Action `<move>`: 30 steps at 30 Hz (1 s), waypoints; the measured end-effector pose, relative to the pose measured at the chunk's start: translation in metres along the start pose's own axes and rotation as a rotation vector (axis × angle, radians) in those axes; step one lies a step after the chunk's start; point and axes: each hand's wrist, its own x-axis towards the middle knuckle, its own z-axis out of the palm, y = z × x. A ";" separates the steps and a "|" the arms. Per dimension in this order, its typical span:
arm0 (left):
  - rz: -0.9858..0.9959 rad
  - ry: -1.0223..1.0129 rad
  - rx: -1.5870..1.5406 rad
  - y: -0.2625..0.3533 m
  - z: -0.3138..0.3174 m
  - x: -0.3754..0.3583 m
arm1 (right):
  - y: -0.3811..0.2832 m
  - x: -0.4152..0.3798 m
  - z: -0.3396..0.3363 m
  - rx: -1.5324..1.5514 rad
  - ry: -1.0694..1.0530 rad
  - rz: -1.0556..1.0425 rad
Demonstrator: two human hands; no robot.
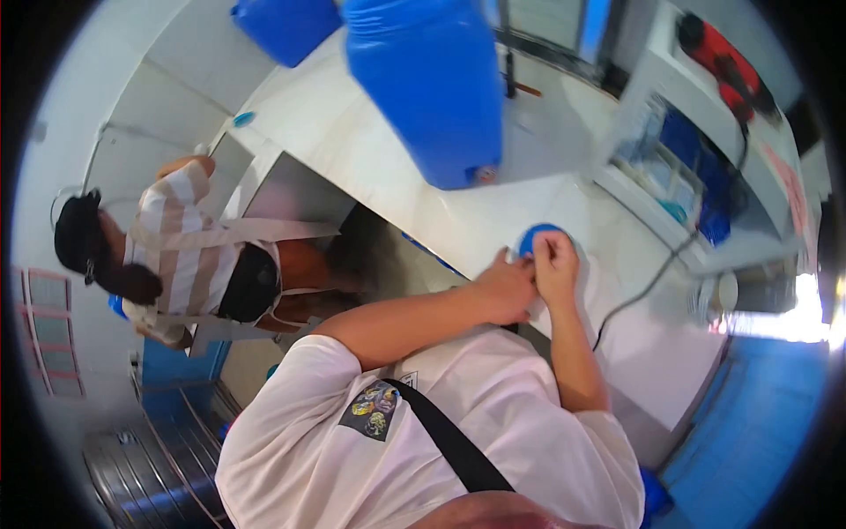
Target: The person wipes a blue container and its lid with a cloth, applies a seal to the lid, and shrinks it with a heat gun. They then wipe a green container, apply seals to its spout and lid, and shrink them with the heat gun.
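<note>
Blue disc, perhaps a lid: on the white table, near the edge closest to the wearer, partly covered by fingers. Right hand at 5 o'clock from it, thumb and fingertips drawn into a narrow pinch; cannot tell whether anything is between them. Left hand at 7 o'clock, fingers at the disc's rim; cannot tell if they grip or merely steady. Nearness to the body probably suits two-handed work.

Large blue container at 11 o'clock, presumably set back for elbow room; top cut off. White shelf at 2 o'clock; its contents hard to sort. Cable at 4 o'clock, lower end hidden. Another person at 9 o'clock, hands unclear.
</note>
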 end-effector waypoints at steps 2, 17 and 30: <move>-0.082 -0.049 0.011 0.007 -0.009 -0.001 | 0.002 0.003 0.003 -0.045 -0.021 -0.023; -0.112 0.902 -0.291 -0.058 -0.019 -0.024 | -0.026 0.013 -0.002 -0.096 -0.167 0.090; -0.196 1.581 -0.401 -0.148 -0.138 -0.035 | -0.241 0.057 -0.170 -0.384 0.244 -0.680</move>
